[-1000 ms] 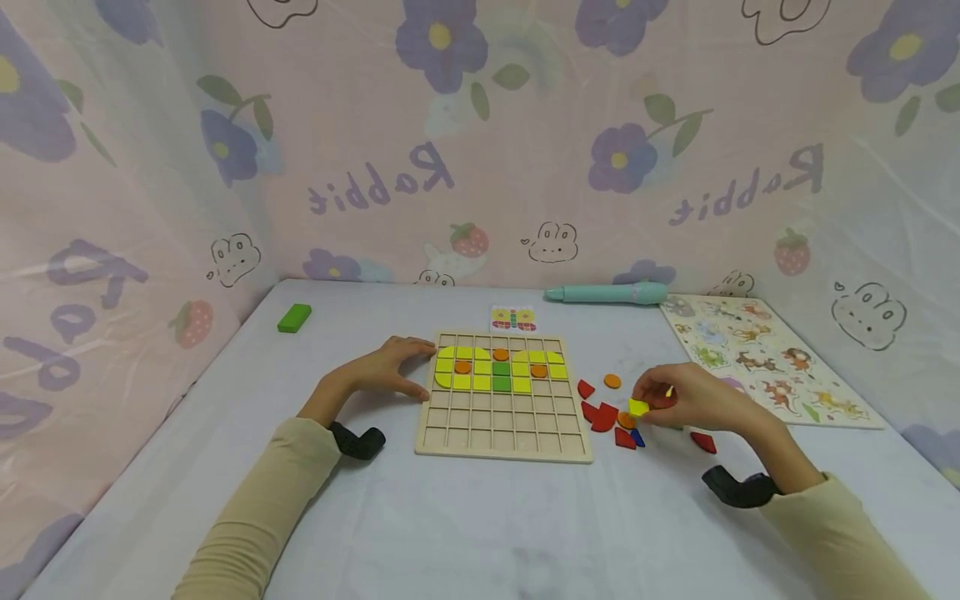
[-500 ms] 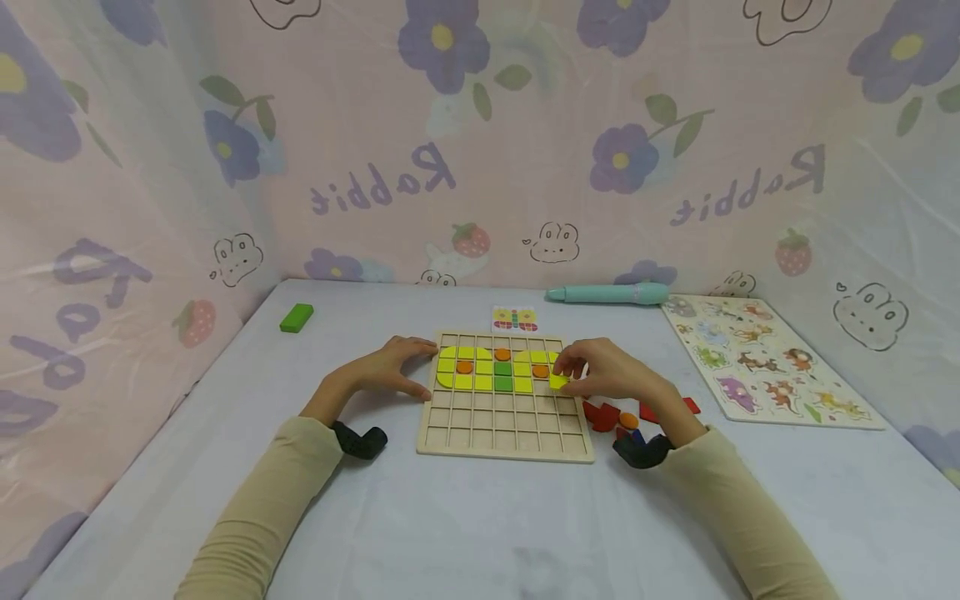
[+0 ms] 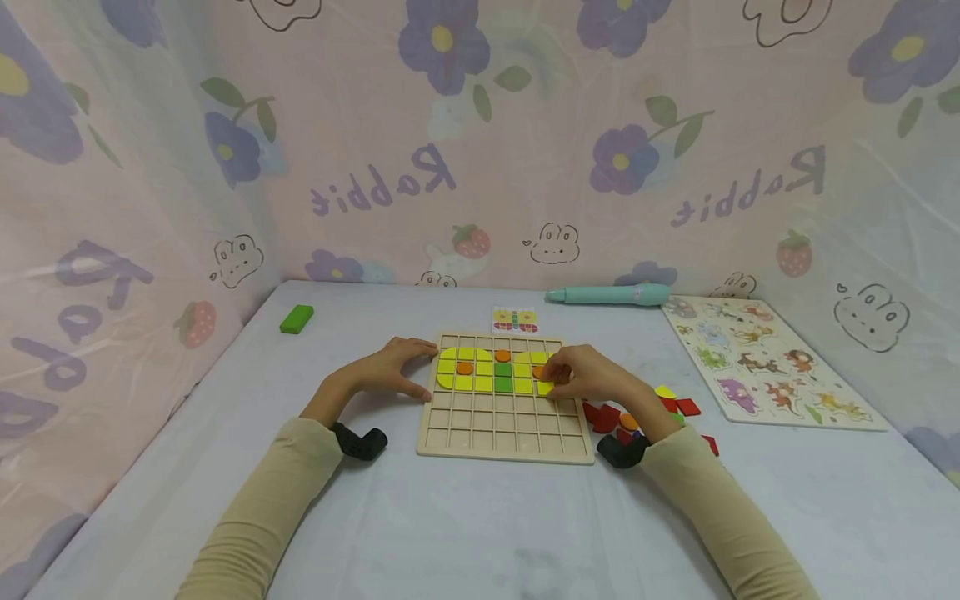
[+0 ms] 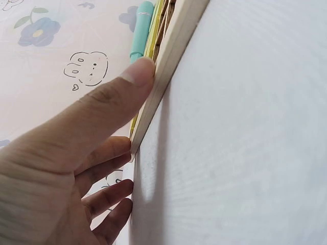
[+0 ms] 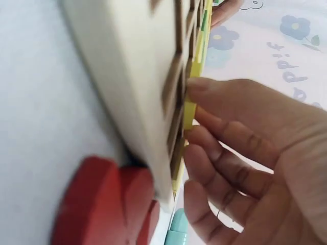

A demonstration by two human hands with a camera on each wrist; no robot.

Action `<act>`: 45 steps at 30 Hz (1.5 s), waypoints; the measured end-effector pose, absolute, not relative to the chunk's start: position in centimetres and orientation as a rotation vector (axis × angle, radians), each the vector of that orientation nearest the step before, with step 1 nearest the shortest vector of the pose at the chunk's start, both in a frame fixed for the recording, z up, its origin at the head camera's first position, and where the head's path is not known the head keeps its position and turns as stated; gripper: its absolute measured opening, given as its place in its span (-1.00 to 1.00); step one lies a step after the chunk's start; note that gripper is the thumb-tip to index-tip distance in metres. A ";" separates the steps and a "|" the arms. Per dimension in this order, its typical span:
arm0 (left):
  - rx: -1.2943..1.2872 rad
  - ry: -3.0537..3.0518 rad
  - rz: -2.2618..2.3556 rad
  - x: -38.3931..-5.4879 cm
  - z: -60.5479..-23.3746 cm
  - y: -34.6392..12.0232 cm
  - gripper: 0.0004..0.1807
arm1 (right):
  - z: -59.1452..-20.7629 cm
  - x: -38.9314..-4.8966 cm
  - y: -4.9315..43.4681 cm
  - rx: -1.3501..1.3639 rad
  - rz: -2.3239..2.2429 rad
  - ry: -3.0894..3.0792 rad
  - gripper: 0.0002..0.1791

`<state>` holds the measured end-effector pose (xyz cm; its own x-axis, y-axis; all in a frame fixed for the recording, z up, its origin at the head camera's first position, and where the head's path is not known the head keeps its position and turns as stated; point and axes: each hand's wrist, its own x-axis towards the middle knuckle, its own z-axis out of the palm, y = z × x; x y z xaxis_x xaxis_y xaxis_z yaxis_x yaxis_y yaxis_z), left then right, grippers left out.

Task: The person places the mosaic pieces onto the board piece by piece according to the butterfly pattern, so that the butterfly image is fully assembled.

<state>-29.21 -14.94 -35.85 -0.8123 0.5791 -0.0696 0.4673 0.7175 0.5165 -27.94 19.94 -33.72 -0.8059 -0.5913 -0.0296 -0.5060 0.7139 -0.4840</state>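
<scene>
A pale wooden grid board (image 3: 495, 429) lies on the table, its upper rows filled with yellow, orange and green tiles. My left hand (image 3: 382, 367) rests at the board's left edge, thumb and fingers spread apart and touching the rim. In the left wrist view the thumb (image 4: 122, 89) lies against that rim. Over the right part of the board, my right hand (image 3: 588, 373) pinches a yellow tile (image 3: 545, 388) at a cell below an orange disc. The right wrist view shows the thumb against the yellow tile (image 5: 189, 113); the tile's far side is hidden by fingers.
Loose red pieces (image 3: 606, 419) lie right of the board, among other colours, partly under the right forearm. A small pattern card (image 3: 514, 320) sits behind the board. Farther out are a teal pen (image 3: 607, 294), an animal picture board (image 3: 776, 362) and a green block (image 3: 297, 318).
My right hand has carried the yellow tile left from the loose pieces to the board, then slightly farther left into the row. The left hand stays at the board's edge.
</scene>
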 end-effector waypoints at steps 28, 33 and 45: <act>0.842 2.687 0.719 -29.3 -36.0 -14.6 -0.10 | -31.6 -27.3 25.2 -0.832 -0.788 2.835 -0.74; 0.818 2.705 0.704 -29.3 -36.0 -14.9 -0.10 | -31.1 -26.4 29.7 -0.724 -0.728 2.873 -0.70; 0.828 2.708 0.712 -29.3 -36.1 -15.1 -0.10 | -32.5 -26.1 34.0 -0.390 -0.584 2.897 -0.65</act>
